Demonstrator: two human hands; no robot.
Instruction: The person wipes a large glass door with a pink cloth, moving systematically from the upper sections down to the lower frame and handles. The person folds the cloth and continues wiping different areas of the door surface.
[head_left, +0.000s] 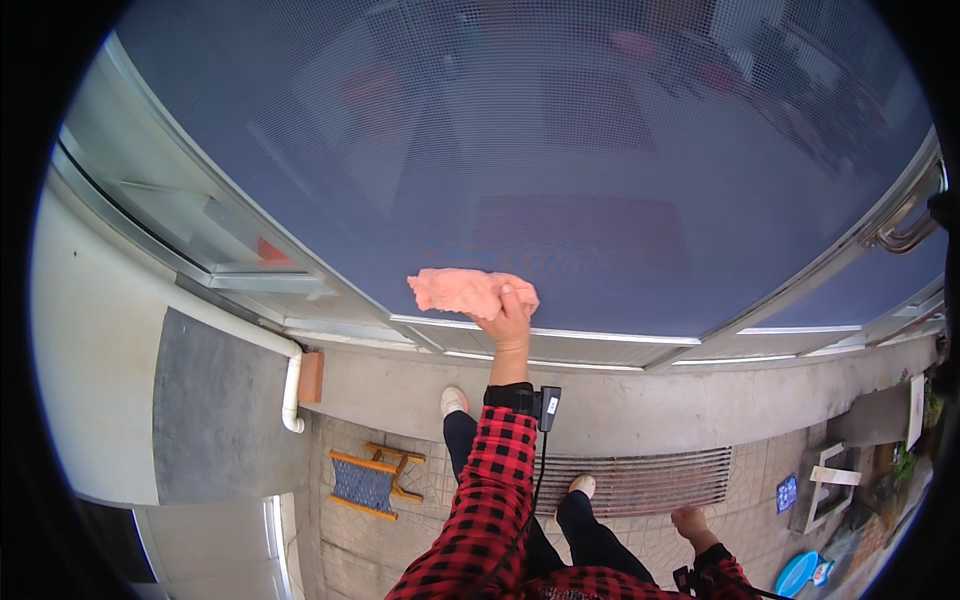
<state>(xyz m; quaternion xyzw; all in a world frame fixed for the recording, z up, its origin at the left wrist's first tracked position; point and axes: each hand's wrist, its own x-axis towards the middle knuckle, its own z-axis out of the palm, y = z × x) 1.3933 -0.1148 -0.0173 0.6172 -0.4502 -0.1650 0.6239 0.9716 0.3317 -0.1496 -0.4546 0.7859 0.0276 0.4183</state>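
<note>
My left hand (510, 315) grips a crumpled pink cloth (457, 291), the thumb lying over it. The cloth is against the lower part of a mesh screen panel (570, 225), just above the panel's metal bottom rail (600, 335). Some of my left fingers are hidden by the cloth. Down at my right side, my right hand (688, 520) hangs with the fingers curled in, and nothing shows in it.
A metal door handle (904, 232) is at the right. Below the frame runs a concrete ledge (637, 409), with a slatted metal grate (652, 480) by my foot. A folding stool (364, 484), a white pipe (291, 394), a brick (310, 377) and a blue basin (796, 574) stand around.
</note>
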